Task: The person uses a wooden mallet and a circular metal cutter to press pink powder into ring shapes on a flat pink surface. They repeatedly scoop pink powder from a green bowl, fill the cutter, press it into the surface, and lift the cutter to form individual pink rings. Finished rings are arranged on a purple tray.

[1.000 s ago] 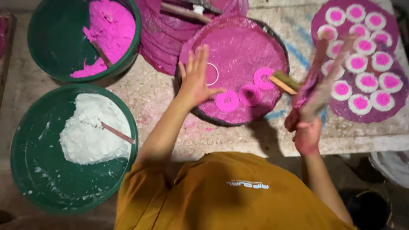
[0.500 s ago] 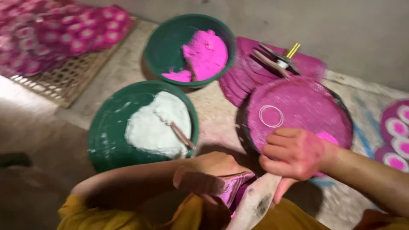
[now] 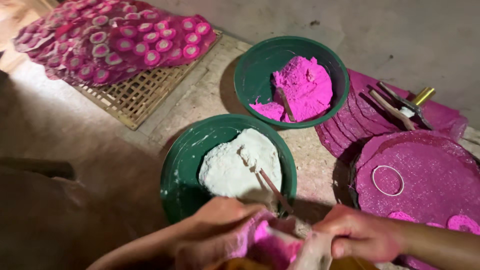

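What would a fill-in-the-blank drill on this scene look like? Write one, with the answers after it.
1. The near green bowl holds ____ powder.
2. The far green bowl holds ____ powder.
3. The white ring lies on a round ____ mat.
4. The left hand and right hand both grip a pink and white ____.

Answers: white; pink; pink; cloth
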